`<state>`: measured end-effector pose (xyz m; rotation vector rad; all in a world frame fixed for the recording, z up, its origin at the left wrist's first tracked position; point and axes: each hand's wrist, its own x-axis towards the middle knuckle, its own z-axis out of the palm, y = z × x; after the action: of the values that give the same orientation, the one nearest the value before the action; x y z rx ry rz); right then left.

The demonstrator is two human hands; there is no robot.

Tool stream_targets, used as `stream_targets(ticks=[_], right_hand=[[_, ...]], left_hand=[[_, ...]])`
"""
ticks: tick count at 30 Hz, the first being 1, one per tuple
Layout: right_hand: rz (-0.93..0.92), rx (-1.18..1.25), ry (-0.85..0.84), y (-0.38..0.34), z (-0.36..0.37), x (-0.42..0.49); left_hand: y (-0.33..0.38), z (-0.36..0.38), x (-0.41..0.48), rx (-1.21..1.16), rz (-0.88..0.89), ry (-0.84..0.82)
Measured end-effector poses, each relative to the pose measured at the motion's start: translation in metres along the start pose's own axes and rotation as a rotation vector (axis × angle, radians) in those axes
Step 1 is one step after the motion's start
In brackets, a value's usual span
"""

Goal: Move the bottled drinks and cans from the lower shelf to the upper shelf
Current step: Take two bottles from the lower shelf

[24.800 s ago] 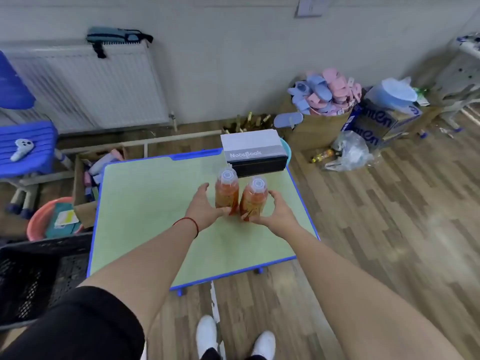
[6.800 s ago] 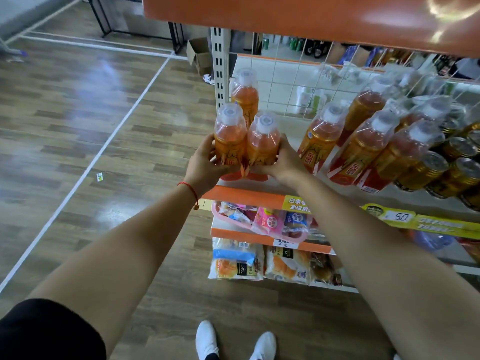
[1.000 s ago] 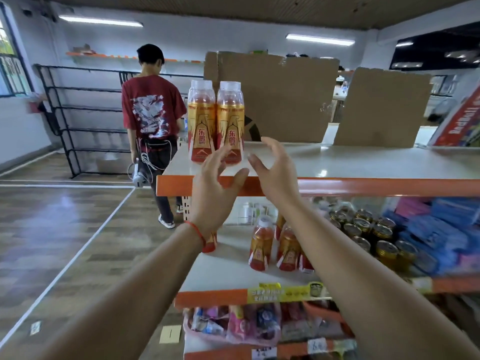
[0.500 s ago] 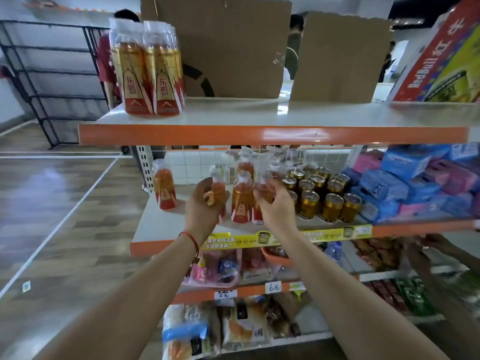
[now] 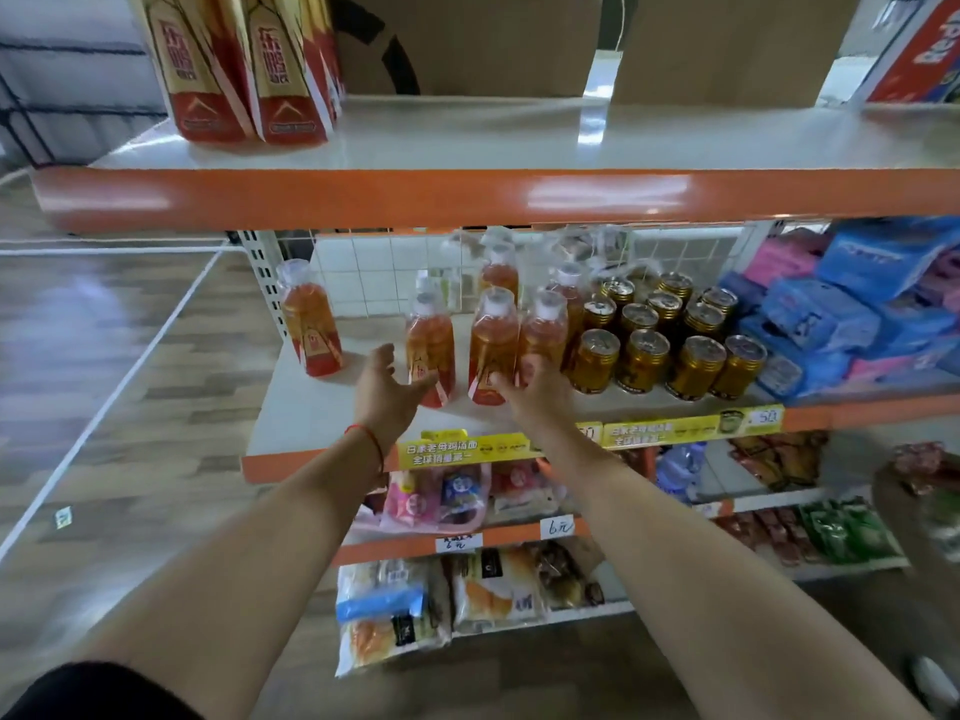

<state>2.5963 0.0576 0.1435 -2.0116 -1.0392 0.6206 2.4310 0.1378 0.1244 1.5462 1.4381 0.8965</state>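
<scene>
Several orange drink bottles with white caps stand on the lower shelf (image 5: 311,407); one bottle (image 5: 310,319) stands alone at the left. My left hand (image 5: 387,392) is spread open just in front of a bottle (image 5: 430,345), thumb side near its base. My right hand (image 5: 537,389) reaches to the bases of two bottles (image 5: 493,345), fingers against them; whether it grips is unclear. Several gold cans (image 5: 644,361) stand right of the bottles. Bottles with red and gold labels (image 5: 234,70) stand at the upper shelf's (image 5: 467,142) left end.
Cardboard boxes (image 5: 467,39) stand at the back of the upper shelf, a red carton (image 5: 919,54) at its right. Blue and pink packs (image 5: 831,314) fill the lower shelf's right side. Snack bags (image 5: 441,600) lie on shelves below. Another person's arm (image 5: 919,527) shows at right.
My view has dropped and closed in on the lower shelf. Both hands have come down from the upper shelf, where two bottles were left, and now reach at the bottles below.
</scene>
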Motion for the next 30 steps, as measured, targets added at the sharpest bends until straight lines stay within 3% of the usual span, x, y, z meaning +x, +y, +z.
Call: stream_targets(ticks=[5,11,18,30], right_hand=[[0.136,0.089,-0.025,0.008,0.030,0.007],[0.141,0.113,0.026,0.006,0.055,0.018],[0.134,0.082,-0.014,0.016,0.058,0.029],[0.194,0.224,0.055,0.005,0.077,0.047]], left_hand=[[-0.014,0.014,0.026,-0.006,-0.022,-0.109],[-0.021,0.022,0.045,-0.032,0.029,-0.209],[-0.028,0.025,0.056,-0.033,0.066,-0.159],[-0.040,0.030,0.061,-0.086,0.116,-0.140]])
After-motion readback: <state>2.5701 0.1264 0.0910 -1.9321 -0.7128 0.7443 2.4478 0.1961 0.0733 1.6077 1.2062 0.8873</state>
